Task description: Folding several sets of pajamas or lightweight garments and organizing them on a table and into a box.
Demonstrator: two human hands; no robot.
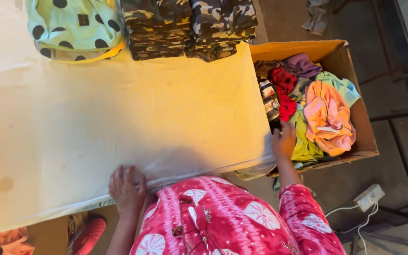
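Single head view, steeply down over table (119, 118)

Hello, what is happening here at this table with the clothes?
A person in a pink patterned top stands at a cloth-covered table. The right hand reaches into a cardboard box of mixed colourful clothes beside the table. The left hand rests flat on the table's near edge. Folded camouflage garments and a dotted green one lie at the far side.

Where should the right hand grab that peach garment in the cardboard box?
Probably the raised folds at the middle of the peach garment, coming from above: it lies crumpled on top of the pile, uncovered. The right hand is beside it, at the box edge nearest the table.
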